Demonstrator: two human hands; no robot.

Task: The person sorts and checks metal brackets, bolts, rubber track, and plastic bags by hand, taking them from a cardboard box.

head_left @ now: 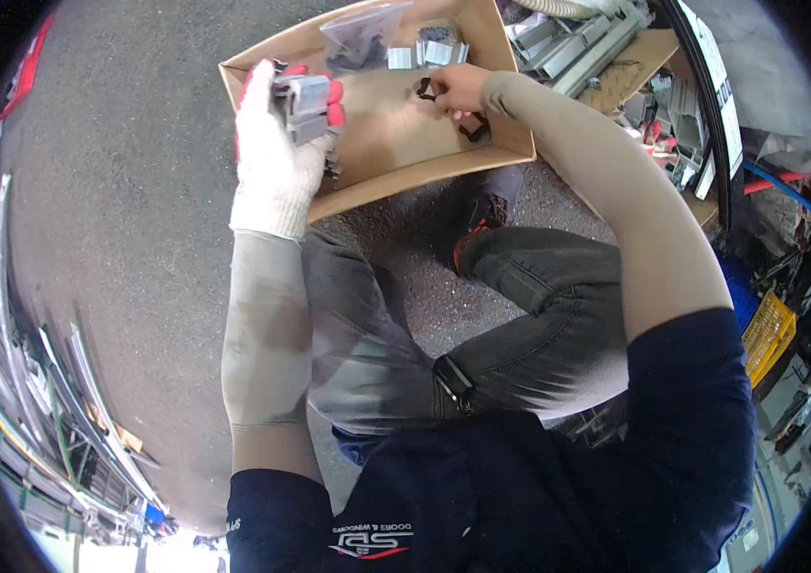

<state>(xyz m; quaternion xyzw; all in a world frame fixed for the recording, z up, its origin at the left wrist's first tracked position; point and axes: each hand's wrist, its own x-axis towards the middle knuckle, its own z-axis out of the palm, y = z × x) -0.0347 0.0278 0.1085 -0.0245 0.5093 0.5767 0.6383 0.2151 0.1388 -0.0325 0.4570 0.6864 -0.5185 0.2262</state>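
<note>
My left hand [272,143], in a white knit glove with red-coated fingers, is closed around short silver metal profile pieces [308,100] at the left side of a cardboard box [405,179]. Dark bits show beside the glove near the box's wall. My right hand [461,89] is bare and reaches into the box from the right. Its fingertips pinch a small black clip-like piece [426,90]. Another black piece [473,128] lies just below that hand, close to the near right corner. Part of the right fingers is hidden behind the hand.
At the box's far side lie a clear plastic bag [363,36] with dark parts and several cut metal pieces [432,53]. Long metal profiles [587,48] are stacked to the right. A yellow crate [768,336] stands lower right. Long bars [4,248] line the left.
</note>
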